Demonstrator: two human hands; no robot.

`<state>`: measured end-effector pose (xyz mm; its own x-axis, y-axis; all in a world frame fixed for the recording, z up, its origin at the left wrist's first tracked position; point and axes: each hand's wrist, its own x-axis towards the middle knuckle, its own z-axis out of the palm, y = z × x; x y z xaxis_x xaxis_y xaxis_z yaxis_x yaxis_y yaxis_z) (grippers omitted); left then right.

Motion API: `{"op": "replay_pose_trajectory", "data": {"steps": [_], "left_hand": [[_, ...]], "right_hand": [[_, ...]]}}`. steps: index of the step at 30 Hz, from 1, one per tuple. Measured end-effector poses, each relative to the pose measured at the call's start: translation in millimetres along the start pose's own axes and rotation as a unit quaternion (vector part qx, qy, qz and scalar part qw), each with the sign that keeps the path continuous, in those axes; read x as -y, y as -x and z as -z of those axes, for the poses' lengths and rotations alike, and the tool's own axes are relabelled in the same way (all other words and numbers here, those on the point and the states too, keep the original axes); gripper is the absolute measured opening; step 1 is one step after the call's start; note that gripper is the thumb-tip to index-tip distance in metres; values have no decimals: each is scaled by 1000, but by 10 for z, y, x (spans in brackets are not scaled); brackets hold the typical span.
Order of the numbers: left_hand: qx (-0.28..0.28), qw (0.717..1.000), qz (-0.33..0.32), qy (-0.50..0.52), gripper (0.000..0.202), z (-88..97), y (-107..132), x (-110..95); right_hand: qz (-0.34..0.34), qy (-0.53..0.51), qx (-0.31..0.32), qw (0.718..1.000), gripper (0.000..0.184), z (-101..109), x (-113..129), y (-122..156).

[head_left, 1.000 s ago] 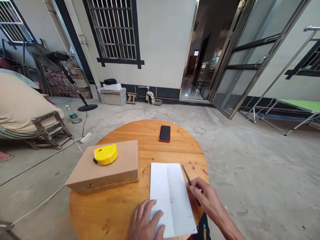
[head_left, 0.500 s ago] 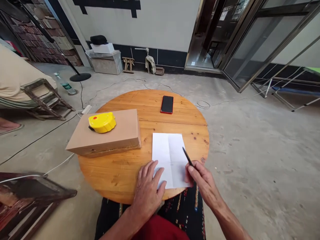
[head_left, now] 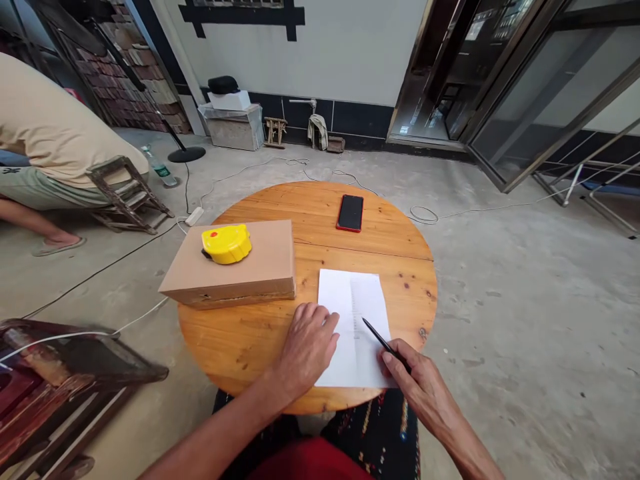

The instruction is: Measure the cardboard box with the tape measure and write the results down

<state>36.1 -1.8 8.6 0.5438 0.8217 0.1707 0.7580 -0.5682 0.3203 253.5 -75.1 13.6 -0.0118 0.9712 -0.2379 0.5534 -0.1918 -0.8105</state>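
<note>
A white sheet of paper [head_left: 335, 363] with a column of small printed marks lies near the front edge of the round wooden table [head_left: 240, 360]. My left hand [head_left: 310, 340] rests over the paper's left side, fingers slightly bent and holding nothing. A black pen [head_left: 377, 335] is gripped in my right hand [head_left: 415, 370] at the paper's lower right, its tip pointing up and left over the sheet. To the left, a yellow tape measure [head_left: 227, 245] sits on a closed cardboard box [head_left: 270, 250].
A phone with a red edge [head_left: 350, 213] lies at the table's far side. Cables cross the floor around a power strip [head_left: 194, 216]. At left, another person [head_left: 65, 133] sits on a low wooden chair [head_left: 133, 197], near a plastic bottle [head_left: 161, 170]. A wooden seat [head_left: 90, 373] stands front left.
My left hand has shifted up along the paper, its fingers drawn closer together. The pen has tipped lower toward the sheet. The whole view has swung left.
</note>
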Motion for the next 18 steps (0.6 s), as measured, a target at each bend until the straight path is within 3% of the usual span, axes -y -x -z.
{"op": "replay_pose_trajectory", "data": {"steps": [4,8,11,14,16,18], "left_hand": [[-2,999,-50,5,27,-20,-183,94],[-5,999,-52,16,38,-74,-216,138],[-5,999,-44,26,38,-101,-206,164],[-6,998,-42,36,38,-96,-205,193],[-6,998,-41,40,38,-79,-210,200],[-4,998,-42,43,38,-59,-219,192]], "right_hand": [[-2,-3,5,1000,36,17,3,-16],[-23,-69,28,997,39,70,-44,-18],[-5,-139,-21,990,50,170,-32,-30],[42,-181,-51,981,45,323,124,-97],[66,-180,-32,981,29,432,301,-178],[85,-184,-7,979,27,531,491,-274]]}}
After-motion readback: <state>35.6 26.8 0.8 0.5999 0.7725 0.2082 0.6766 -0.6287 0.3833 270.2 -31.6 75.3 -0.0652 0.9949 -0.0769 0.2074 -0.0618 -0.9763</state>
